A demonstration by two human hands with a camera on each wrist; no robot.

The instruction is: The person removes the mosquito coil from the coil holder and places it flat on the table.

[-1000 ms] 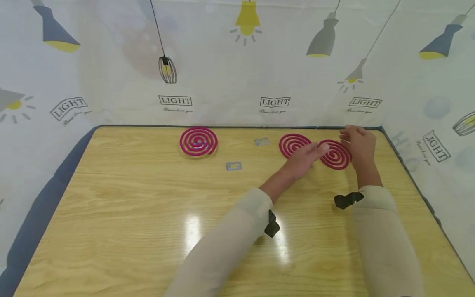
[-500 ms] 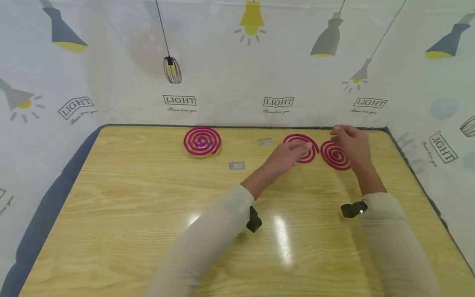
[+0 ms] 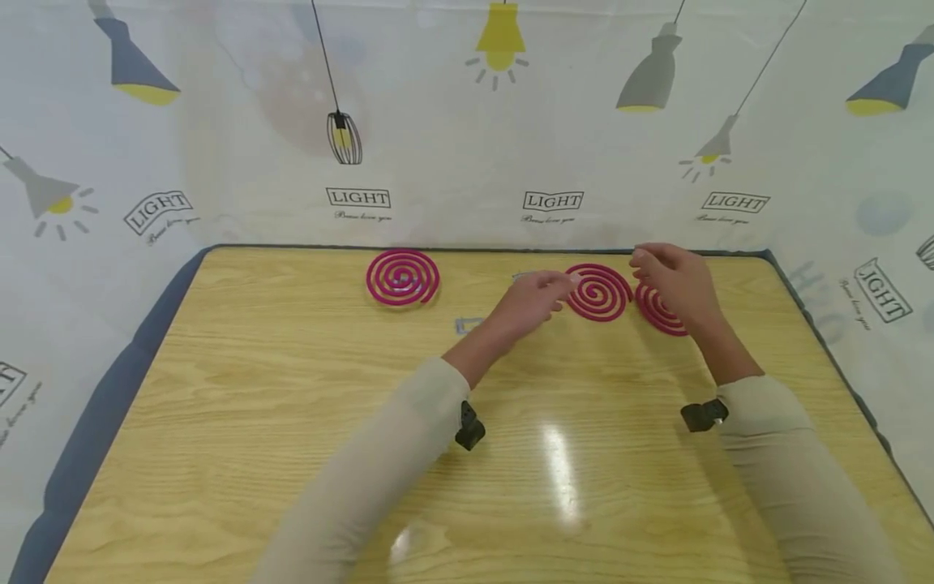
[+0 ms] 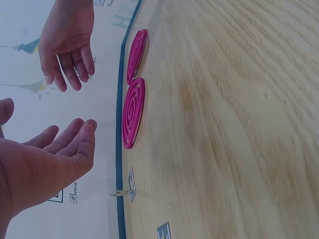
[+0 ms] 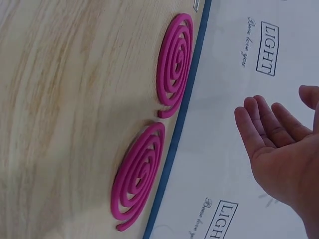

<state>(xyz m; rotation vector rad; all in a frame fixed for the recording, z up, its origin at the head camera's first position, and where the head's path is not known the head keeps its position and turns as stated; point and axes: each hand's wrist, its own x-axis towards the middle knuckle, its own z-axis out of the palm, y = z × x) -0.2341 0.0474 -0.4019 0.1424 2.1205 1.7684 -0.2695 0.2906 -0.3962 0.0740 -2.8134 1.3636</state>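
A left mosquito coil (image 3: 402, 276), a middle coil (image 3: 596, 293) and a right coil (image 3: 652, 308) are at the far side of the tabletop (image 3: 241, 389). They are bright pink, thin and round, winding inward like a snail shell. The middle and right ones are just beside each other. The left hand (image 3: 531, 307) is near the middle coil; the right hand (image 3: 679, 284) hides part of the right coil. Both are empty, with fingers apart from the thumb and loosely bent.

Arms (image 3: 372, 466) reaching forward, fingers (image 5: 249, 129) loosely bent
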